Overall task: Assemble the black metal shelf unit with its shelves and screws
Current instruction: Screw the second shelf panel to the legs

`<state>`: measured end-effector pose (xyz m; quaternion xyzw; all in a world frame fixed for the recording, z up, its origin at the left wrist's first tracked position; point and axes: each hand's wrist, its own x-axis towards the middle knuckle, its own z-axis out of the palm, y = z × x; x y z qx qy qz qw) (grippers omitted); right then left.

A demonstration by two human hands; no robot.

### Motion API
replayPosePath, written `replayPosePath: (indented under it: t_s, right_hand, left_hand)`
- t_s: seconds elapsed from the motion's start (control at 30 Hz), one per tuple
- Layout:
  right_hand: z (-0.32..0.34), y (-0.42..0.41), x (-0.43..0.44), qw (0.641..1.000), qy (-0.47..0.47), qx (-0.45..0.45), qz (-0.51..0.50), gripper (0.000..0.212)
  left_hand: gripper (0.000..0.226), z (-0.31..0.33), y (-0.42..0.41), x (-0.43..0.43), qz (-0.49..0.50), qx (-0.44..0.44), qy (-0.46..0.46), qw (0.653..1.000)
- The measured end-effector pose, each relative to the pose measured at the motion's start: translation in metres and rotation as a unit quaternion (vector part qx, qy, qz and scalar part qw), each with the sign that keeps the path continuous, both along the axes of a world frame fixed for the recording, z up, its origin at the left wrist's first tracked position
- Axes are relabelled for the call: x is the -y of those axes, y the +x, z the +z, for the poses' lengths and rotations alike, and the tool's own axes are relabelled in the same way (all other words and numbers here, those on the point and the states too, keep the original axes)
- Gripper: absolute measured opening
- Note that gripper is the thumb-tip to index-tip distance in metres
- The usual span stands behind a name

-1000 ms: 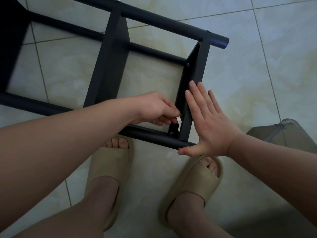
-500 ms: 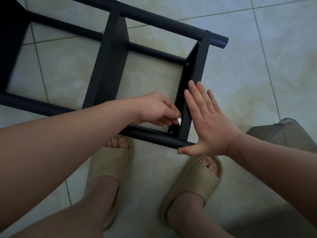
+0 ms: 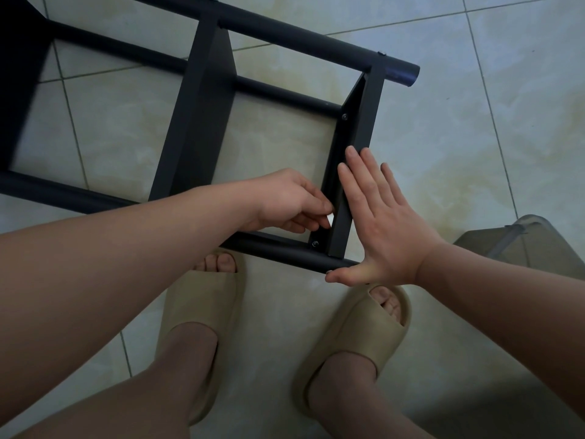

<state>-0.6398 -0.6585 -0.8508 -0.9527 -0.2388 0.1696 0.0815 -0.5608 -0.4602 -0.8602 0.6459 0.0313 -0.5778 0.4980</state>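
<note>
The black metal shelf unit [image 3: 304, 41] lies on its side on the tiled floor, round posts running left to right. Its end shelf [image 3: 364, 122] stands between the posts, with a screw [image 3: 344, 116] at its far corner and another screw [image 3: 314, 244] at the near corner. My right hand [image 3: 380, 217] presses flat against the outer face of that shelf, fingers straight, thumb under the near post's end. My left hand [image 3: 291, 201] reaches inside the frame and pinches a small pale tool [image 3: 331, 220] just above the near screw. Most of the tool is hidden by the fingers.
A middle shelf [image 3: 202, 109] crosses the frame to the left. My feet in beige slides [image 3: 202, 308] stand right below the near post [image 3: 278, 250]. A grey-green bin [image 3: 525, 242] sits at the right, behind my right forearm. Open tiles [image 3: 490, 122] lie beyond the shelf end.
My left hand's fingers have turned slightly at the near corner, so the pale tool shows again. The right hand stays pressed on the shelf. The frame has not moved.
</note>
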Motion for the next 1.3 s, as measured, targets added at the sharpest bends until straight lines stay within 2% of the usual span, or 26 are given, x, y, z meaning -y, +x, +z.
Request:
replayPosePath:
  t_s: [0.17, 0.63, 0.93, 1.3]
  right_hand:
    - [-0.001, 0.0, 0.0, 1.0, -0.001, 0.0, 0.0, 0.136]
    - [0.0, 0.0, 0.0, 1.0, 0.0, 0.001, -0.002, 0.137]
    - [0.001, 0.0, -0.001, 1.0, -0.003, -0.003, -0.002, 0.138]
    - [0.0, 0.0, 0.0, 1.0, 0.0, -0.003, -0.003, 0.137]
  left_hand:
    - [0.012, 0.002, 0.001, 0.002, -0.002, -0.012, 0.001, 1.0]
    - [0.015, 0.004, 0.008, -0.007, -0.098, 0.047, 0.006, 0.994]
    - [0.017, 0.01, 0.017, -0.012, -0.2, 0.089, 0.022, 0.976]
    - [0.015, 0.013, 0.009, -0.013, -0.273, 0.129, 0.036, 0.953]
